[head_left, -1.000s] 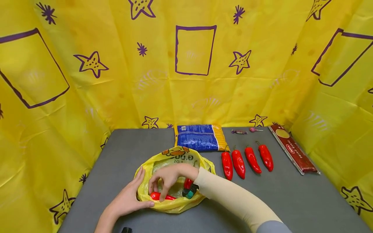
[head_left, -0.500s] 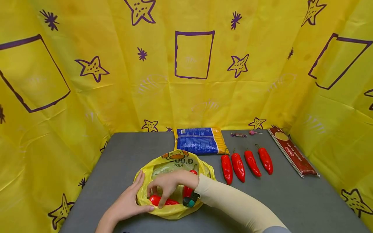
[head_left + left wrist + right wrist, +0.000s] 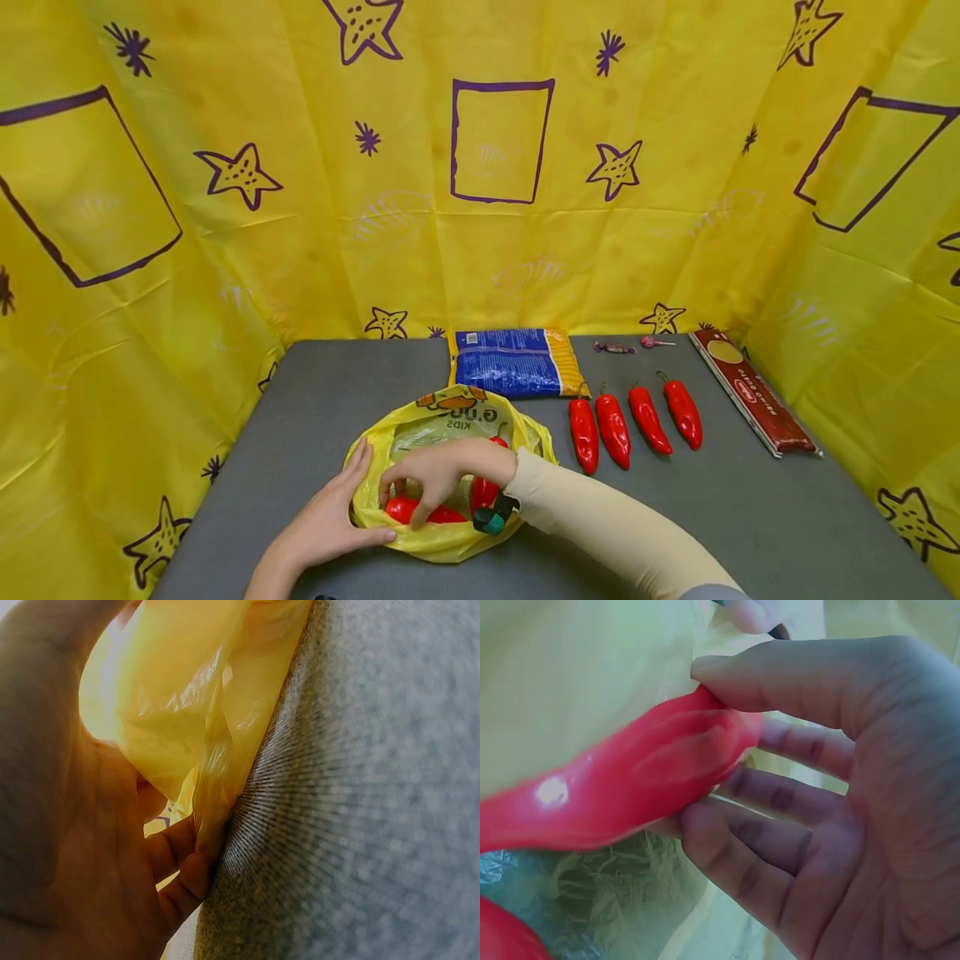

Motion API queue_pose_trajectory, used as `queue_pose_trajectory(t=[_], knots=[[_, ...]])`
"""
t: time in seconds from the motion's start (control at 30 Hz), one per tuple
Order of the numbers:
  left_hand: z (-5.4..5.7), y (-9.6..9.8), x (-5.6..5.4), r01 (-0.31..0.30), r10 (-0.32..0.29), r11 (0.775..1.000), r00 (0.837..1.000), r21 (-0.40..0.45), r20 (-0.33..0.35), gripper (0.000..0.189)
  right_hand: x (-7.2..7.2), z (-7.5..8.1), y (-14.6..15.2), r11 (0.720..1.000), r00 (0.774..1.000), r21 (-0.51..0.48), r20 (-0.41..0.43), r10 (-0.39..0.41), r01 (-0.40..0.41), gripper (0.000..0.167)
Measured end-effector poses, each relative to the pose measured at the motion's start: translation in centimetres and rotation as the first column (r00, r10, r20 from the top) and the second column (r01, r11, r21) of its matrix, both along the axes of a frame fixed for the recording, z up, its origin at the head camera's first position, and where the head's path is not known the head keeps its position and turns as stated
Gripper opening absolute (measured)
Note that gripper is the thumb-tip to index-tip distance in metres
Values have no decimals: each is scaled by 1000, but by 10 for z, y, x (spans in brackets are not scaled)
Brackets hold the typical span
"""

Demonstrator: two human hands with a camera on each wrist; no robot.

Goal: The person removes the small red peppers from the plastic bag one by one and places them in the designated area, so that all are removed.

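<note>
A yellow plastic bag (image 3: 420, 546) stands with its mouth wide, in the middle front of the table. My left hand (image 3: 330, 521) holds its left side, thumb along the near rim; in the left wrist view the fingers (image 3: 178, 851) curl against the thin plastic. Reaching down inside the bag, my right hand (image 3: 431, 479) grips a red pepper (image 3: 446, 516) between thumb and fingers. The right wrist view shows this glossy pepper (image 3: 622, 772) with its thick end at the fingertips. Another red pepper (image 3: 483, 492) lies in the bag, partly hidden by my right wrist.
Several red peppers (image 3: 613, 431) lie in a row right of the bag. Behind it rests a blue and yellow packet (image 3: 506, 364). A wrapped candy (image 3: 615, 347) and a lollipop (image 3: 651, 342) are at the back, with a long red-brown package (image 3: 753, 392) at the right.
My right hand stays low in the bag at the same pepper, which now shows a little more. The left hand keeps its place on the bag. The head view has tipped slightly upward.
</note>
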State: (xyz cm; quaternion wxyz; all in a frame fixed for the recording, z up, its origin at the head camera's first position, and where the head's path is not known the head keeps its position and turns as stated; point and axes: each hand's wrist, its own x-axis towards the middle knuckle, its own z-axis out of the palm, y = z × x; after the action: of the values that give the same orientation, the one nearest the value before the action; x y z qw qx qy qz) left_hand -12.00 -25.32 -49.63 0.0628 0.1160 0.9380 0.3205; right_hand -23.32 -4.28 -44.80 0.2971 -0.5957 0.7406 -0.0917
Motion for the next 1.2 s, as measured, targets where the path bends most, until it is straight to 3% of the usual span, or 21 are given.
queue_pose_trajectory(t=[0.33,0.57,0.9,1.2], knots=[[-2,0,0,-3,3,1000,999,14,32,133,-4,2,5,1000,997,-8,80,-21,22,43],[-1,0,-2,-10,9,1000,998,12,54,132,-8,8,11,999,997,-44,77,-25,29,41],[0,1,-3,-14,13,1000,999,12,49,133,-17,21,26,994,995,-63,52,-83,86,44],[-2,-1,-5,1,-2,1000,999,16,41,133,-25,28,49,976,976,-122,147,-163,181,44]])
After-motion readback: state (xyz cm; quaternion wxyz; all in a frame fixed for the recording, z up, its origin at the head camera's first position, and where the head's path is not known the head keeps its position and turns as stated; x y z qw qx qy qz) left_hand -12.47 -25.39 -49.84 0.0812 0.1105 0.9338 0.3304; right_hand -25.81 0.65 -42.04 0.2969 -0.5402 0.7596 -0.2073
